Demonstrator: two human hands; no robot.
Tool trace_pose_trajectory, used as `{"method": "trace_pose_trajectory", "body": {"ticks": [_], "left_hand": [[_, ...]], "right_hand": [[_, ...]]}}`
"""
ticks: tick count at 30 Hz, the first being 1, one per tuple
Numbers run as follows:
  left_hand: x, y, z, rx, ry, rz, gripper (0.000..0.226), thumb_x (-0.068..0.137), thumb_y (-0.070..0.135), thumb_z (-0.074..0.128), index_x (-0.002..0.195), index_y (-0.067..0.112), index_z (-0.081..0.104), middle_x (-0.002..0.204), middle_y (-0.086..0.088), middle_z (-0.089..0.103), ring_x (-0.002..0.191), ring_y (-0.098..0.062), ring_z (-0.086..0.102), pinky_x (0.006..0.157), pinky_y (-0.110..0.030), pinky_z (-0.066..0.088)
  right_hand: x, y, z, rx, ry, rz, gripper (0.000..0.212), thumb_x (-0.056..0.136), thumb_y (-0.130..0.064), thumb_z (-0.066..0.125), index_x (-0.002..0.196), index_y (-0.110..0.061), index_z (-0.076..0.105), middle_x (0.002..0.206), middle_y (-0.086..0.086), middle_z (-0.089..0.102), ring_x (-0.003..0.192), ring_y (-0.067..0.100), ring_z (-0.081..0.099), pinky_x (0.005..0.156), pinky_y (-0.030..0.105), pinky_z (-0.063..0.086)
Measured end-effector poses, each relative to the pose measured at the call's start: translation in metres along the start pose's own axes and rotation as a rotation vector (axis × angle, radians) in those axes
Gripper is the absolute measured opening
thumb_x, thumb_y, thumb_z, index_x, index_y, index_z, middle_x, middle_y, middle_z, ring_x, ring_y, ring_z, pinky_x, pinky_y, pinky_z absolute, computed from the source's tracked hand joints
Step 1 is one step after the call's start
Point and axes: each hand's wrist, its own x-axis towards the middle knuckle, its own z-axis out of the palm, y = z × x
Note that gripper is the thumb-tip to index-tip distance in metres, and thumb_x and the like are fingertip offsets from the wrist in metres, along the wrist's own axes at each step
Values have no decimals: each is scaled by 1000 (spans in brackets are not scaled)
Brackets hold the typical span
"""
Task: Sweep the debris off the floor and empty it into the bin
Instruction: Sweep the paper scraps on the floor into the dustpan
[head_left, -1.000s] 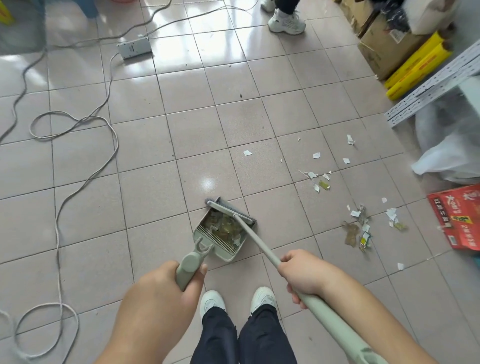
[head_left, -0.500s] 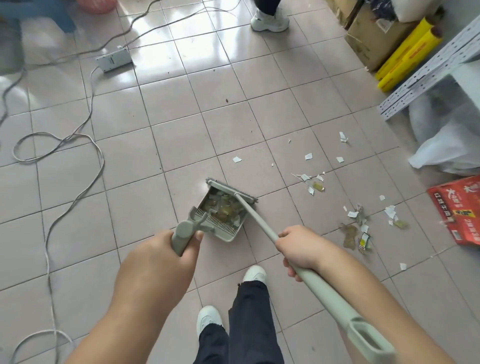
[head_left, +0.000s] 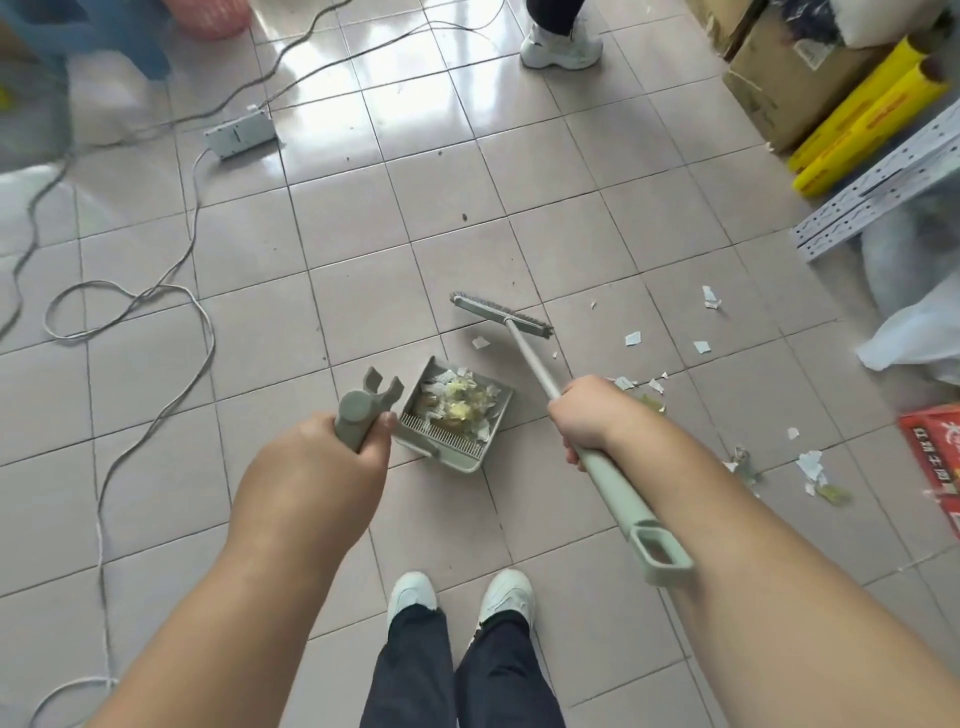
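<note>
My left hand (head_left: 332, 467) grips the grey-green dustpan handle (head_left: 358, 415). The dustpan (head_left: 488, 447) rests on the tiled floor just ahead of my feet, holding a heap of paper scraps and yellowish wrappers. My right hand (head_left: 587, 415) is closed around the broom shaft (head_left: 535, 364). The broom head (head_left: 501, 315) sits beyond the dustpan, apart from it. One paper scrap (head_left: 479, 342) lies between the broom head and the pan. More debris (head_left: 813, 470) is scattered on the floor to the right. No bin is in view.
A white cable (head_left: 130, 312) loops over the floor at left, running to a power strip (head_left: 240, 135). Another person's shoe (head_left: 561, 47) stands at the top. Cardboard boxes (head_left: 789, 88), yellow rolls (head_left: 872, 119), a metal rack rail (head_left: 878, 192), plastic bags (head_left: 919, 332) and a red box (head_left: 935, 462) line the right side.
The broom head has lifted away from the dustpan mouth and moved forward and right. The dustpan has shifted slightly right with its load inside.
</note>
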Motion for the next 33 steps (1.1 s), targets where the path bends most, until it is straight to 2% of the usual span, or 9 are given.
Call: {"method": "trace_pose_trajectory", "body": {"ticks": [2, 4, 6, 8, 10, 16, 24, 28, 33], "left_hand": [[5, 0, -1, -19, 6, -18, 44, 91, 54, 43, 70, 16, 54, 62, -4, 57, 60, -24, 51, 50, -31, 35], [9, 0, -2, -25, 11, -18, 44, 91, 53, 44, 69, 16, 52, 61, -4, 57, 59, -23, 50, 50, -30, 34], [13, 2, -3, -24, -1, -21, 44, 90, 53, 44, 68, 17, 52, 61, -4, 57, 59, -22, 50, 49, -30, 33], [14, 3, -3, -33, -15, -26, 44, 90, 54, 45, 67, 17, 53, 60, -4, 57, 58, -22, 52, 49, -29, 34], [16, 4, -4, -36, -21, -21, 45, 89, 55, 45, 68, 17, 53, 60, -4, 58, 58, -22, 53, 48, -29, 35], [17, 3, -9, -42, -38, 4, 45, 90, 53, 45, 65, 17, 52, 58, -3, 57, 55, -17, 51, 46, -27, 33], [16, 0, -14, -62, -49, 46, 48, 90, 54, 45, 62, 15, 51, 55, -3, 56, 56, -20, 52, 47, -29, 33], [14, 2, -16, -113, -67, 80, 52, 91, 51, 46, 56, 13, 45, 50, -3, 49, 53, -20, 48, 47, -30, 32], [4, 20, -9, -123, -124, 157, 50, 88, 53, 48, 57, 14, 46, 50, -2, 48, 53, -20, 47, 46, -30, 30]], "right_hand": [[12, -4, 4, -33, -1, 1, 27, 94, -6, 45, 68, -11, 44, 65, 7, 49, 51, 18, 51, 46, 22, 43], [14, -5, 13, -73, -36, 17, 32, 94, -6, 46, 64, -14, 38, 64, 5, 48, 51, 16, 49, 44, 22, 42], [11, -1, 24, -113, -86, 55, 22, 95, -7, 43, 73, -7, 44, 51, 7, 54, 47, 18, 50, 43, 22, 43], [-1, 5, 28, -136, -108, 94, 15, 95, -9, 38, 99, 1, 49, 40, 11, 54, 40, 22, 51, 41, 22, 43], [-14, 15, 20, -88, -133, 106, 29, 93, -10, 36, 115, 2, 51, 55, 14, 54, 40, 21, 51, 44, 23, 45], [-56, 25, -1, 16, -87, 79, 26, 91, -11, 36, 110, -15, 53, 67, 10, 49, 38, 19, 49, 43, 19, 43], [-18, 4, 37, -87, -115, 88, 30, 93, -8, 37, 118, 1, 51, 61, 11, 50, 41, 22, 52, 39, 25, 42], [-30, 16, 44, -76, -147, 109, 20, 92, -9, 37, 108, -4, 48, 64, 9, 50, 41, 19, 52, 38, 20, 41], [-50, 60, 22, 78, -138, 125, 31, 91, -12, 34, 116, -10, 52, 67, 11, 50, 39, 19, 50, 43, 20, 43]]}}
